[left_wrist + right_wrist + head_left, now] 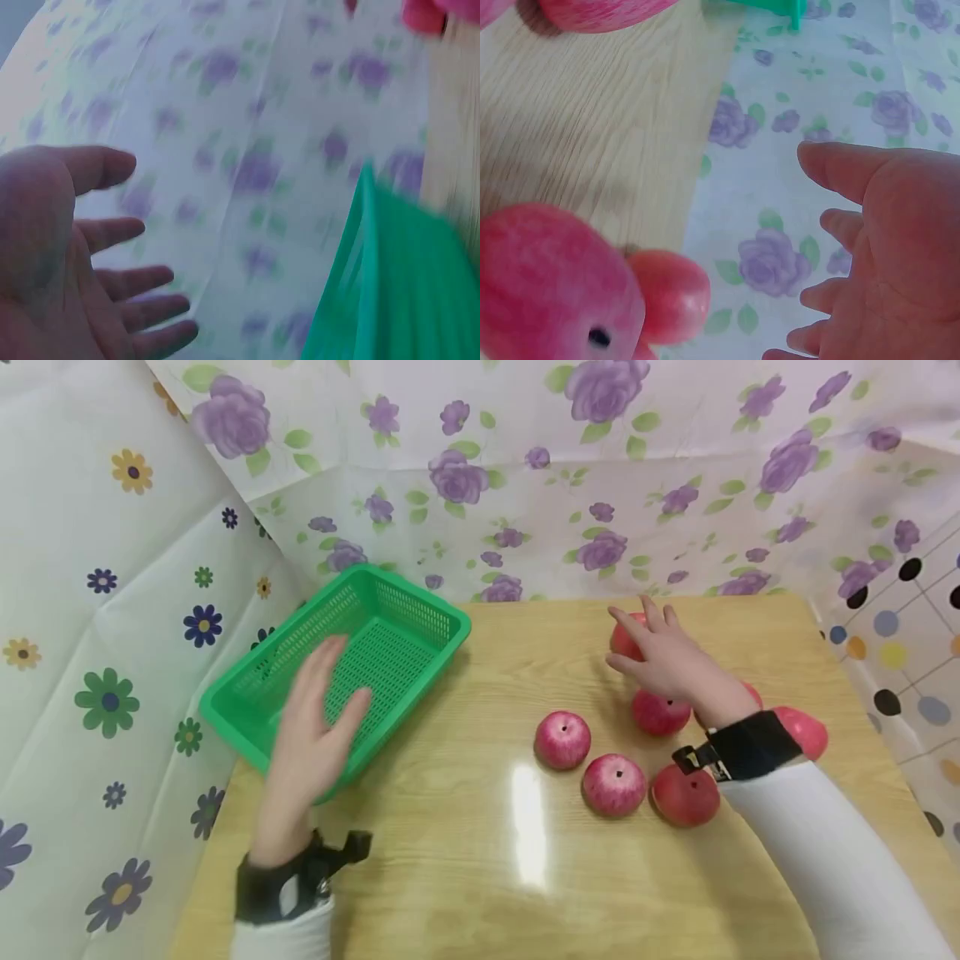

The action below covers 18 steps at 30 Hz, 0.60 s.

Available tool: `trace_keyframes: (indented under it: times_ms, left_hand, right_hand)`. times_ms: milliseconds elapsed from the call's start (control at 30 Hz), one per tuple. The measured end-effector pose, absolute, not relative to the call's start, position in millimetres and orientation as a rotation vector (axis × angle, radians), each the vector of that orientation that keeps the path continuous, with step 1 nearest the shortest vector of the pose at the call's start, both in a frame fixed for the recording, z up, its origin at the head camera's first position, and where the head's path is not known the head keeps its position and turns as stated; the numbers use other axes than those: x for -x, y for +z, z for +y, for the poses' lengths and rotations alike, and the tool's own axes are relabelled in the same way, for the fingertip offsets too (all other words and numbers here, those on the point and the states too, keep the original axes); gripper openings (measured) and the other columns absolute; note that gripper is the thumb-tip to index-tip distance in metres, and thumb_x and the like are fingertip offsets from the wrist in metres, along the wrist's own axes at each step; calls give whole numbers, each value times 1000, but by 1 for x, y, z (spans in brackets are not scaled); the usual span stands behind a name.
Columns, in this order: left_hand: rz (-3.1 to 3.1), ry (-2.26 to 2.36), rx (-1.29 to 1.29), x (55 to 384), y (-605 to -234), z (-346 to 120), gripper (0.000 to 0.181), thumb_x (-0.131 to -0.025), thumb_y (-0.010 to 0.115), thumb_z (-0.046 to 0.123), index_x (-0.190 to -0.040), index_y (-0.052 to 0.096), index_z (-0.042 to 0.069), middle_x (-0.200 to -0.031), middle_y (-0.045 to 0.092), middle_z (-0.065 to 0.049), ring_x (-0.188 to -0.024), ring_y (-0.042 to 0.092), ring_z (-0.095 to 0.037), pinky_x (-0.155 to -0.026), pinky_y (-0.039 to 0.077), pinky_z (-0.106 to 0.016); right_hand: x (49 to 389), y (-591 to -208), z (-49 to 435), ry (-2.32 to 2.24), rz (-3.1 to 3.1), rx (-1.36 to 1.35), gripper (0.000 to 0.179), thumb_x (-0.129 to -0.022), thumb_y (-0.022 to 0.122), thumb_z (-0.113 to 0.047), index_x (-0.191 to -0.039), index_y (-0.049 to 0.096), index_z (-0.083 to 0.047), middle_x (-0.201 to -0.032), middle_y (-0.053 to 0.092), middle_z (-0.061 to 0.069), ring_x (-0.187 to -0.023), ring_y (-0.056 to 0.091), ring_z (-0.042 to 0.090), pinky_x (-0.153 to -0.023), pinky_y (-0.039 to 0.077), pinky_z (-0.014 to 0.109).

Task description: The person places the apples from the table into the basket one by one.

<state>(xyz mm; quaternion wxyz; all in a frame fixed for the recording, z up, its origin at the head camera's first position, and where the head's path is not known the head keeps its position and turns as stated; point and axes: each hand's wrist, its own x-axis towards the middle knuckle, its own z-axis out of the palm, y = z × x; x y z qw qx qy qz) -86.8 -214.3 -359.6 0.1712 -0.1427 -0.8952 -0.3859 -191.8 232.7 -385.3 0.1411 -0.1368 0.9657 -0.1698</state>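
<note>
My left hand [303,735] hovers over the green plastic basket [382,745], blurred, with its fingers extended and holding nothing. In the left wrist view the palm and spread fingers show beside the basket's rim [369,247]. Over at the right, my right hand [667,664] reaches above a red round fruit [624,645], which it partly hides; its fingers are spread and grip nothing. Just below that hand lies a dark pink apple [660,715]. The right wrist view shows a large apple [555,277] and a smaller red fruit [675,296] apart from the fingers.
Two streaked apples, one [562,740] and another [614,786], lie mid-table near a darker red apple [686,796]. A pinkish-red fruit [806,732] sits behind the right wrist. Flowered cloth [457,527] walls the wooden table [450,877] at the back and sides.
</note>
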Motion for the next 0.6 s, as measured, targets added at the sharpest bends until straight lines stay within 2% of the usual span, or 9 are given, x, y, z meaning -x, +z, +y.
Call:
trace_keyframes:
  times_ms: [133,233,367,467,533,600]
  left_hand:
    - [-2507,-1085,45,51,-369,-255,66,-99,59,21,-157,28,23,-162,19,0,-144,18,-25,-115,15,-69]
    - [-2493,-1110,-216,33,-382,-275,72,-99,58,20,-159,19,21,-164,9,-2,-145,10,-28,-113,11,-72]
    - [-2483,-1206,-497,23,-403,-291,86,-98,58,25,-160,-1,19,-164,-11,-6,-144,-7,-30,-111,3,-74]
    - [-2485,-1374,-640,21,-417,-299,98,-99,58,30,-156,-21,24,-160,-28,-4,-141,-20,-27,-111,-9,-69]
    - [-2473,-1547,-685,22,-425,-302,106,-99,59,33,-149,-34,31,-157,-32,-2,-140,-21,-25,-112,-10,-65]
    - [-2458,-1694,-675,25,-433,-303,111,-99,60,31,-143,-42,34,-157,-30,-2,-142,-16,-25,-116,-9,-59]
  right_hand:
    - [179,-388,247,-527,2804,373,79,-99,48,-56,-161,9,-26,-160,-17,24,-137,-24,45,-104,15,81]
    - [174,-390,258,-548,2810,324,79,-99,49,-55,-161,9,-25,-160,-17,25,-137,-25,43,-103,15,82]
    - [168,-393,270,-557,2813,262,82,-98,47,-60,-161,8,-25,-159,-16,26,-137,-24,44,-99,14,85]
    - [164,-397,277,-565,2817,249,83,-97,45,-62,-161,8,-26,-159,-16,27,-137,-22,47,-97,13,86]
    - [162,-400,282,-574,2820,243,84,-96,45,-64,-161,8,-26,-159,-15,28,-137,-21,48,-97,13,86]
    - [160,-403,286,-579,2826,233,85,-96,44,-66,-161,8,-25,-159,-14,29,-137,-19,50,-98,13,86]
